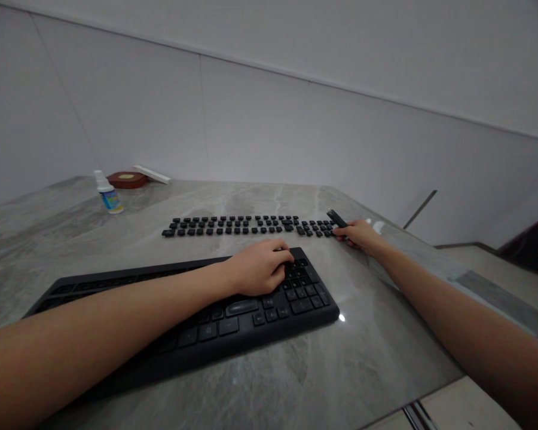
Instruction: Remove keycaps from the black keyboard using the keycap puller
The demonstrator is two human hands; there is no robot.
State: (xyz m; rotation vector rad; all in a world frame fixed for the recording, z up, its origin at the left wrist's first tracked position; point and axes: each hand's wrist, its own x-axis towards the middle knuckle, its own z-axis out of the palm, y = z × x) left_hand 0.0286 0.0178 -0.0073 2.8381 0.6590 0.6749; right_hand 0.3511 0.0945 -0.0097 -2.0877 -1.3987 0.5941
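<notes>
A black keyboard (273, 337) lies at a slant in front of me, with open sockets showing in its upper right part where keycaps are off. My left hand (262, 269) rests over that part, its fingers bent and drawn together down at the key area; what they pinch, if anything, is hidden. Behind the keyboard, loose black keycaps (228, 230) stand in several rows on the stone-patterned tabletop (197, 249). At the right end of these rows my right hand (358, 233) is closed around a slim black tool (336, 218), its fingertips beside the keycaps.
A white spray bottle (109, 194) with a blue label stands at the far left. Behind it sit a reddish-brown case (126, 179) and a flat white strip (152, 174). A pale wall (260, 125) rises behind the table. The table's edge runs along the right, with floor below.
</notes>
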